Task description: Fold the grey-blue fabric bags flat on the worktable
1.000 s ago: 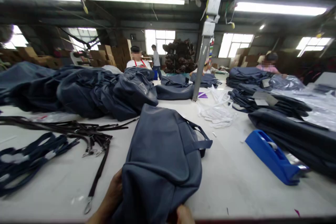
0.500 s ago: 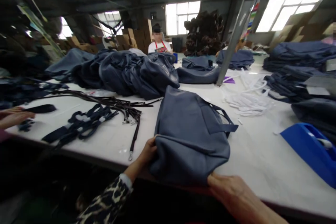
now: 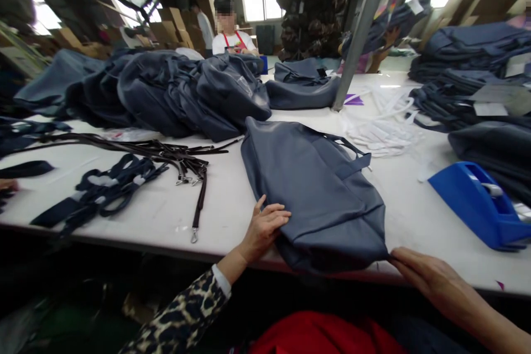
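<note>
Slate-blue bag (image 3: 311, 177) held at two places on the near edge of a white table (image 3: 228, 199)

Nearest the viewer, the left hand (image 3: 265, 228) rests with loosely spread fingers against the bag's left side, clasping nothing; the right hand (image 3: 423, 270) appears to pinch the lower right corner, which tapers to a point. The step in hand is judged to be steadying the bag, its near end lying at the table's rim. Any next move would call for support from both sides, since the walls look soft and likely to sag. The bag — itself a container — shows no opening here, so its contents cannot be told.

To the left lie navy straps (image 3: 52, 217) and brown straps (image 3: 145, 148) with metal clips; to the right, a blue tape dispenser (image 3: 464, 204) carries a roll (image 3: 493, 190). Farther off are white strips (image 3: 385, 141), a heap of similar bags (image 3: 153, 94), then a co-worker (image 3: 244, 38) and cartons (image 3: 168, 32) — contents hidden.
</note>
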`<state>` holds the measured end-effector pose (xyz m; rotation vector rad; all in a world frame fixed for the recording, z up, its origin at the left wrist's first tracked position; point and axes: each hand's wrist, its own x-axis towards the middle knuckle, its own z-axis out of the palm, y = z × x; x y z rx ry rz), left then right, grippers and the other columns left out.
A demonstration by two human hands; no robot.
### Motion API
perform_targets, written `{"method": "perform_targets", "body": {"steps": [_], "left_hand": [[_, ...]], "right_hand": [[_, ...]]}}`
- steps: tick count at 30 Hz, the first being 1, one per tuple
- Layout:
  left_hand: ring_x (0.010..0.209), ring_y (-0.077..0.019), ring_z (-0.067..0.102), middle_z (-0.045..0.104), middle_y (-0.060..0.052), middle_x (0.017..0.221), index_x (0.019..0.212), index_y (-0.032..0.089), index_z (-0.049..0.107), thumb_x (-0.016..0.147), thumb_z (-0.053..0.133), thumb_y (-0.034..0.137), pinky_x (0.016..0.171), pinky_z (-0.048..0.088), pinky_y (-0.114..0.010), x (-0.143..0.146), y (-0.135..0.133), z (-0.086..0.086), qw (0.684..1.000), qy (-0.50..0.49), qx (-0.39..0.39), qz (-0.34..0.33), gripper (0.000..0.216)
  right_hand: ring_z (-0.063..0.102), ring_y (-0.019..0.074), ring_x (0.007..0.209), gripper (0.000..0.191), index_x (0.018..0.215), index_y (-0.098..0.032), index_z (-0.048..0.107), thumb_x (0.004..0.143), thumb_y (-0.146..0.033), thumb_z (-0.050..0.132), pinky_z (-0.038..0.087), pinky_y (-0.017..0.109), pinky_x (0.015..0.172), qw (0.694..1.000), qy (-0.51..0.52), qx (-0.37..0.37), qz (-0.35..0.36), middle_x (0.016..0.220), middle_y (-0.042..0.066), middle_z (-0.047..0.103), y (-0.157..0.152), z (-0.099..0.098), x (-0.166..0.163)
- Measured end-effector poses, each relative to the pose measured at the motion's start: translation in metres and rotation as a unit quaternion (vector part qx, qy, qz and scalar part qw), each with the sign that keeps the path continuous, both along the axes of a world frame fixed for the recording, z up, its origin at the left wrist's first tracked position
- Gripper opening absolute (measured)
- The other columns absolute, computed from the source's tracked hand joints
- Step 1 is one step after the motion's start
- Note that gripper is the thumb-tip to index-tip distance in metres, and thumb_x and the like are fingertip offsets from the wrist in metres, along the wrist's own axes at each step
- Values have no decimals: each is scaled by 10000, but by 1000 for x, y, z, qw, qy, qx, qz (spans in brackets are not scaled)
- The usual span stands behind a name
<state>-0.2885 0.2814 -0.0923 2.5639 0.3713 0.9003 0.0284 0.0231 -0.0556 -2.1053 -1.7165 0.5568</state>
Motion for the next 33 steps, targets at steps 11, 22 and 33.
{"method": "perform_targets", "body": {"steps": [11,22,33], "left_hand": [[802,-204,510,610,-79,891,834,183,553,972,368,236,798,428,-346,35,21,24,987,119,42,-101,237],[810,-182,532,582,-58,838,806,176,568,1006,361,255,756,423,-295,24,54,75,973,186,-35,-133,298],[1401,-297,309,312,-159,1514,1418,222,336,843,680,349,1147,285,-509,32,-6,8,957,-117,-162,210,683]], "right_hand": [[477,116,420,300,880,-226,584,865,-520,525,381,251,446,927,344,6,-153,597,-34,561,7,21,-30],[409,85,422,464,661,-218,446,784,-606,669,354,236,485,867,486,-56,-99,508,-46,514,19,56,-47],[600,179,722,395,699,-210,508,881,-554,579,477,295,715,862,475,41,-173,735,30,653,5,10,-46]]}}
